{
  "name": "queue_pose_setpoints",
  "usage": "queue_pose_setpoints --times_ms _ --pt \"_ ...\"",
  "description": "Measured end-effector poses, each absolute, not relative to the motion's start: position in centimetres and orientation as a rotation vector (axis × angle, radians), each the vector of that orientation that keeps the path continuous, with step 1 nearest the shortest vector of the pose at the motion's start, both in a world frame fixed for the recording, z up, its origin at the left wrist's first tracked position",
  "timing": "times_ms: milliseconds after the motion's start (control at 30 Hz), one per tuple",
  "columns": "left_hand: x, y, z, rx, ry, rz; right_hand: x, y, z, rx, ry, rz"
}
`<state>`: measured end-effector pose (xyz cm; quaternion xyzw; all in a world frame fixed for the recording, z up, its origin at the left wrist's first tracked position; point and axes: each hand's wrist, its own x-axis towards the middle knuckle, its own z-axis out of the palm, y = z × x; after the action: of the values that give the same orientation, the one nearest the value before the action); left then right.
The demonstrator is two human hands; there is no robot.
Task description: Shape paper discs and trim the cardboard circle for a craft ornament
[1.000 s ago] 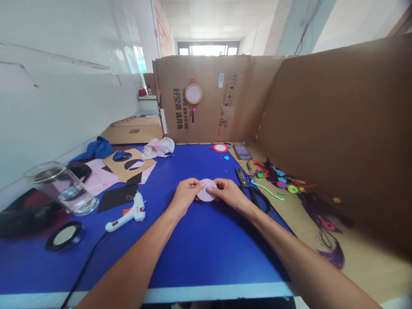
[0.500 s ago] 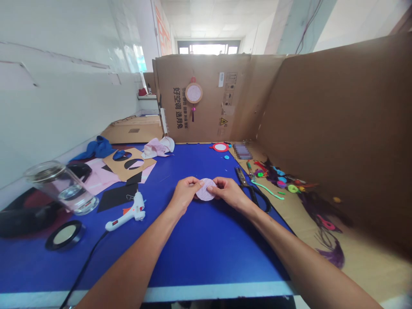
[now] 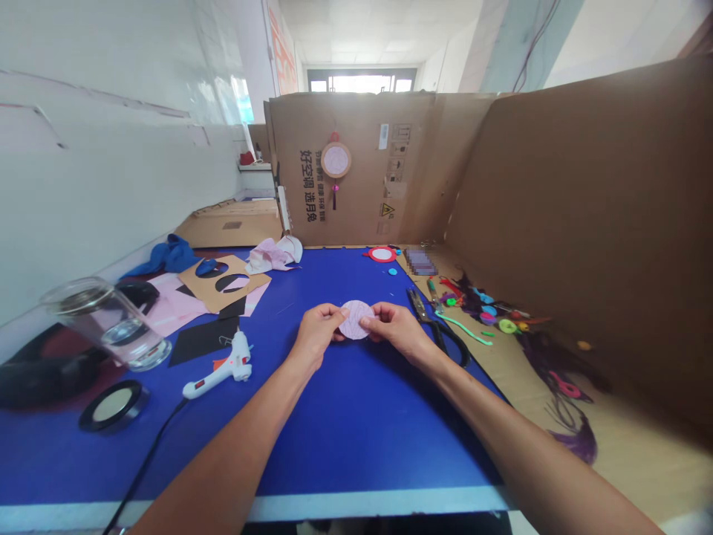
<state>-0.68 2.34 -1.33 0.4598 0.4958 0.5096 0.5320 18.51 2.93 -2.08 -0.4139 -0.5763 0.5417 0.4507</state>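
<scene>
A small pale pink round disc (image 3: 354, 318) is held upright just above the blue table top (image 3: 345, 423), near its middle. My left hand (image 3: 317, 334) pinches the disc's left edge with thumb and fingers closed on it. My right hand (image 3: 393, 328) pinches its right edge the same way. Both forearms reach in from the bottom of the view. Black-handled scissors (image 3: 431, 331) lie just right of my right hand.
A white glue gun (image 3: 223, 369) with a black cord lies left of my hands. A glass jar (image 3: 108, 324), a black tape roll (image 3: 112, 407), cut cardboard and pink sheets (image 3: 223, 282) sit at the left. Coloured trimmings (image 3: 490, 316) lie at the right. Cardboard walls (image 3: 584, 223) enclose the back and right.
The disc has been lifted slightly and tipped up to face me more; both hands have risen a little with it and stay pinched on its edges.
</scene>
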Motion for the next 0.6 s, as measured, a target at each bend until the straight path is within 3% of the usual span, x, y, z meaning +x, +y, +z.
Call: queue_pose_setpoints --times_ms 600 --pt "-0.63 2.55 -1.74 1.169 1.068 1.142 18.53 2.85 -1.98 -1.038 -1.493 1.293"
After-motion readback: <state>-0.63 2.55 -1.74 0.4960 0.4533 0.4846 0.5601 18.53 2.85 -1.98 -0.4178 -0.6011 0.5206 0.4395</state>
